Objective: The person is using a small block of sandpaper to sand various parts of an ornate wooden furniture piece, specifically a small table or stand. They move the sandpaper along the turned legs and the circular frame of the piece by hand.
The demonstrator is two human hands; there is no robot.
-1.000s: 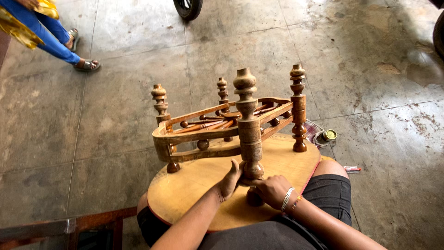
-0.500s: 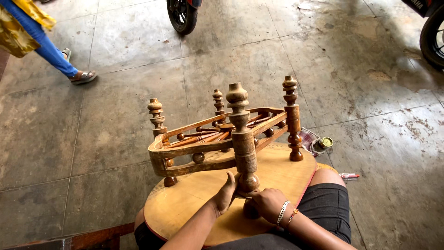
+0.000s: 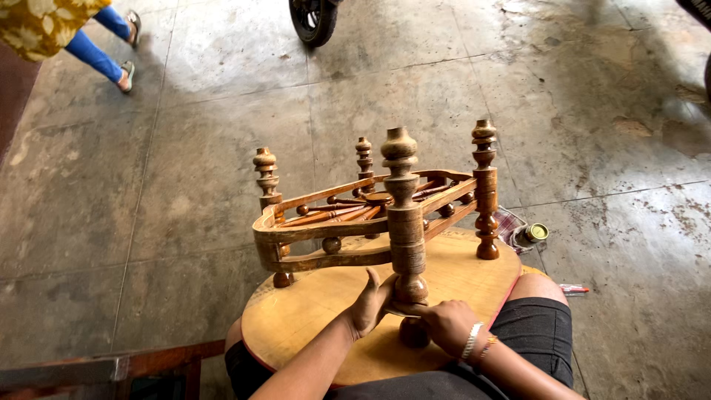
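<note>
1. Head view looks down on an upturned wooden stool (image 3: 385, 222) resting on the person's lap, its round seat (image 3: 296, 318) lying flat across the thighs and its four turned legs pointing up.
2. Nearest to the person stands the front leg (image 3: 406, 222), upright, with a rounded knob on top and a bulbous foot where it meets the seat.
3. Left hand (image 3: 370, 304) presses against the lower part of that leg from the left, fingers straight and pointing up, the palm wrapped partly around the wood; it is grasping the leg loosely rather than clenched.
4. Right hand (image 3: 448, 326) sits at the base of the same leg on the right side, fingers curled down around the foot; a bangle (image 3: 471, 341) circles the wrist. How tightly it grips cannot be told, since the fingertips are hidden.
5. Curved rails (image 3: 326, 230) join the legs midway up, with thin spindles radiating from a hub inside them.
6. Beyond the seat's far right edge, a small tin (image 3: 532, 234) with a yellowish lid lies on a scrap of cloth (image 3: 508, 222) on the concrete floor (image 3: 185, 148).
7. Another person's legs (image 3: 96, 52) in blue trousers show at the top left, and a vehicle tyre (image 3: 315, 21) at the top centre.
</note>
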